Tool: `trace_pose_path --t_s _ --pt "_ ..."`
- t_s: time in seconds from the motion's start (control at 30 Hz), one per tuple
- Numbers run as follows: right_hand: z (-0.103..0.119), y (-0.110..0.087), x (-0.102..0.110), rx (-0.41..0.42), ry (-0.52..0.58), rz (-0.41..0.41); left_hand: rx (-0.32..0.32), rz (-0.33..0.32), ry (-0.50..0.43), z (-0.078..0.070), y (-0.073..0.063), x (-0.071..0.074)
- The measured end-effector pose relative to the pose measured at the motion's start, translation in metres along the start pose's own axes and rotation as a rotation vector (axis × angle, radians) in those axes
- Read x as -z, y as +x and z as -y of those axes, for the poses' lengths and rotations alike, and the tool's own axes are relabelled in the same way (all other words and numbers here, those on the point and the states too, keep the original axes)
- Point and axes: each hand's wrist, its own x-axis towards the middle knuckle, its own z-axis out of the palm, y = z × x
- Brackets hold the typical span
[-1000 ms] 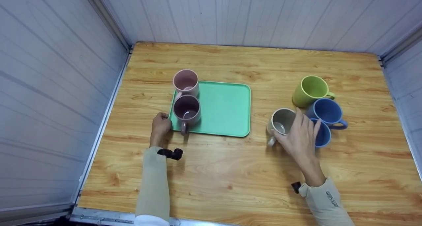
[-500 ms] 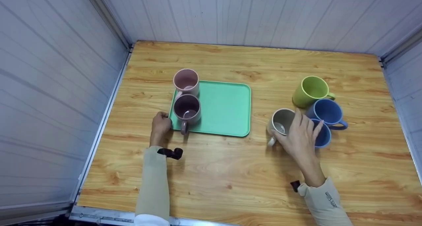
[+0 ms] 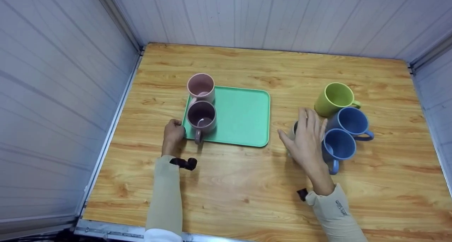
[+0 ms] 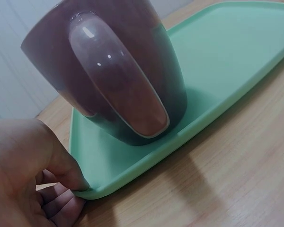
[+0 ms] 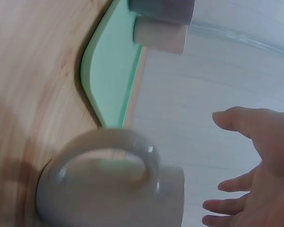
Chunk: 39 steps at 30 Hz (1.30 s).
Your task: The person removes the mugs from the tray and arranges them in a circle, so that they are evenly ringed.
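Head view gives me two bare hands working over a wood-grain surface (image 3: 233, 192). I see the left hand (image 3: 174, 131) at the near left corner of the green tray (image 3: 243, 116), and my left wrist view shows its thumb over the rim and its other fingers (image 4: 61, 208) curled below, so it grips that corner.

Two mugs stand upright along the tray's left side: the purple mug (image 3: 206, 127) nearer the person, its handle towards the person, and the pink mug (image 3: 208, 94) just behind it.

I find the right hand (image 3: 305, 143) to the right of the tray, fingers spread and holding nothing. Below it the grey mug (image 5: 118, 198) stands on the surface, mostly hidden from the head camera; in my right wrist view it shows its handle, and the hand is apart from its rim.

Beyond that hand, to the right, I count three more upright mugs close together: the lime mug (image 3: 326, 106) at the back, the far blue mug (image 3: 353, 120), and the near blue mug (image 3: 339, 145). I cannot tell whether all three touch.
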Motion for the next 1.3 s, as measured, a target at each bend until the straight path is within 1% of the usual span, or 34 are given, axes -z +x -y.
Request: trace_pose_path --t_s 0.13,0.23,0.3,0.4,0.53,0.63,0.7,0.77,0.83,1.0,1.07,1.17,1.3 --pt "0.006 0.006 -0.007 0.079 0.036 -0.068 -0.003 -0.002 0.03 0.001 0.0 0.0" --pt "0.01 0.011 -0.011 0.112 0.083 -0.081 -0.006 -0.003 0.04 0.001 0.001 -0.001" --pt "0.013 0.015 -0.013 0.12 0.133 -0.06 -0.013 -0.003 0.047 0.0 0.001 -0.001" --pt "0.018 0.019 -0.016 0.116 0.213 -0.001 -0.004 -0.007 0.028 -0.001 0.001 -0.001" --pt "0.025 0.025 -0.021 0.136 0.311 0.063 0.023 -0.011 -0.03 0.0 0.002 -0.003" --pt "0.031 0.029 -0.026 0.161 0.364 0.101 0.034 -0.012 -0.082 0.001 0.002 -0.003" --pt "0.034 0.031 -0.03 0.168 0.393 0.129 0.033 -0.013 -0.085 0.001 0.002 -0.003" --pt "0.037 0.034 -0.033 0.172 0.425 0.155 0.031 -0.014 -0.085 0.001 0.002 -0.004" --pt "0.04 0.037 -0.037 0.177 0.461 0.17 0.026 -0.019 -0.059 0.001 0.001 -0.004" --pt "0.044 0.044 -0.048 0.215 0.555 0.17 0.016 -0.019 -0.019 0.001 0.001 -0.003" --pt "0.046 0.047 -0.052 0.232 0.588 0.176 0.017 -0.012 -0.027 0.001 0.002 -0.003" --pt "0.049 0.05 -0.059 0.256 0.631 0.189 0.001 -0.011 -0.024 0.002 0.002 -0.002" --pt "0.055 0.054 -0.066 0.275 0.679 0.206 -0.033 -0.016 0.028 0.003 0.002 -0.001"
